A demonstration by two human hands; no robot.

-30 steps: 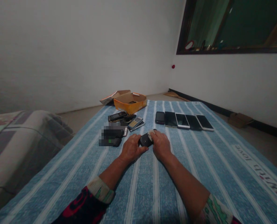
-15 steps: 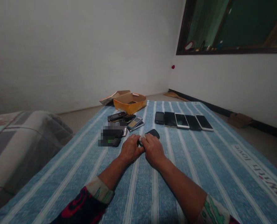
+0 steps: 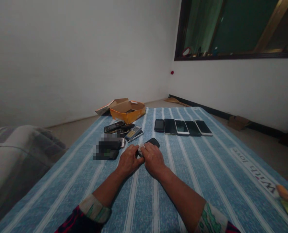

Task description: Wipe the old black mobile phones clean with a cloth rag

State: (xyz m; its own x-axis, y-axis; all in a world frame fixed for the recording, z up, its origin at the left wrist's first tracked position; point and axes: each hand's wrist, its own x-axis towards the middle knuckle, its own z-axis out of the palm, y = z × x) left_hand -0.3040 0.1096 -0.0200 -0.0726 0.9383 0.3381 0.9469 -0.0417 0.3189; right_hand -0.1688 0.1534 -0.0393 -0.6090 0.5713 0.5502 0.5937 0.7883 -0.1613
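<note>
My left hand [image 3: 129, 160] is closed at the near end of a dark mobile phone [image 3: 153, 141], which sits low over the striped cloth. My right hand [image 3: 154, 159] presses a small crumpled white cloth [image 3: 141, 149] against that phone, its fingers bent together. The two hands meet at the thumbs and cover most of the phone; only its rounded far end shows. Just beyond the left hand, a grey keypad phone [image 3: 133, 133] rests on another handset. Beside it lies a pile of dark phones [image 3: 114, 127], partly blurred out further left.
Several phones lie side by side in a row, a white-framed phone [image 3: 182, 127] among them. An open orange cardboard box [image 3: 126, 117] stands at the far left with its lid behind. A blue striped cloth [image 3: 182, 194] covers the surface. A grey-covered piece of furniture [image 3: 24, 161] is at left.
The view has turned a little to the right, so everything sits further left and slightly lower. Both hands stay together at the phone with the white cloth.
</note>
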